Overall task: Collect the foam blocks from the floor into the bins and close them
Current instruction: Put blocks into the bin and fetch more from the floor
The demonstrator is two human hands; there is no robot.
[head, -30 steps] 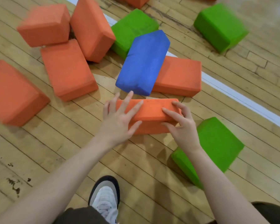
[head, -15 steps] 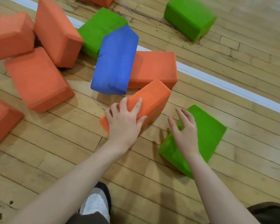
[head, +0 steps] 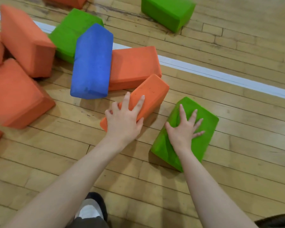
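Foam blocks lie scattered on a wooden floor. My left hand [head: 123, 119] grips the near end of a small orange block [head: 152, 92], fingers over its top and thumb on its right side. The block points away to the upper right. My right hand [head: 183, 129] lies flat with spread fingers on top of a green block [head: 202, 145] just to the right. No bin is in view.
A blue block [head: 92, 63] leans on another orange block [head: 135, 65] just beyond my left hand. More green blocks [head: 69, 35] [head: 168, 10] and orange blocks [head: 26, 41] [head: 15, 94] lie behind and left. A white floor line [head: 220, 74] crosses diagonally. My shoe [head: 90, 209] is below.
My right hand has left the small orange block and come down flat on the green block. My left hand has kept the orange block and swung it to point up and right.
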